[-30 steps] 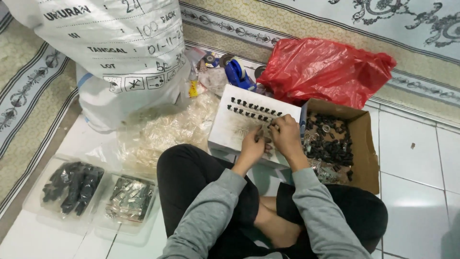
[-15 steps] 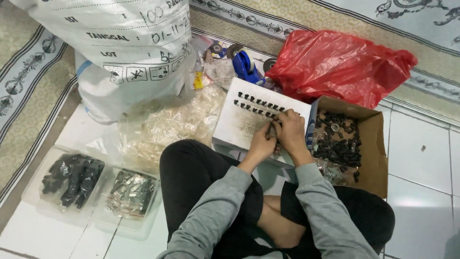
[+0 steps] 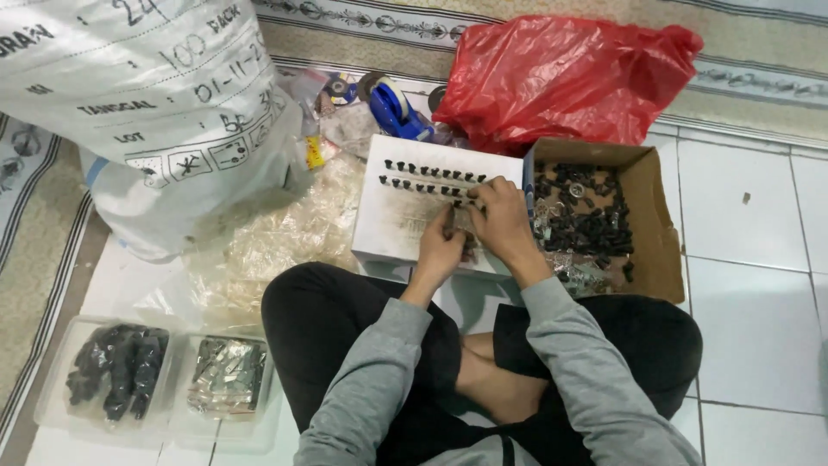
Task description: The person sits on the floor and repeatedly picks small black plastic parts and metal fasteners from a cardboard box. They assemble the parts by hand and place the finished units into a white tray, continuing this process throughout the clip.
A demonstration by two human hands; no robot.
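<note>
Hands meet over a flat white rectangular board (image 3: 405, 220) that rests just past the person's crossed legs, near enough that both grey sleeves reach it with bent elbows. Two rows of small black pegs (image 3: 431, 177) stand upright along the board's far part, which suggests it serves as a holder that keeps finished pieces ordered and apart. The left hand (image 3: 442, 250) is curled, fingers pressed together around a thin dark piece that pokes up above its thumb; what the piece is cannot be told. The right hand (image 3: 500, 223) lies just beside it, fingers bent down onto the board's near right part, and whether they pinch anything is hidden.

An open brown cardboard box (image 3: 649, 220) of loose small black and silvery parts touches the board's right edge, on the side of the right hand, probably so that stock is a short reach away. Behind it sits a crumpled red plastic bag (image 3: 561, 73). A large white printed sack (image 3: 147, 112) and a heap of clear plastic wrappers (image 3: 276, 237) fill the left, and two shallow clear plastic trays (image 3: 52, 406), one with dark pieces, one with silvery ones, lie by the left knee, sorted by kind
</note>
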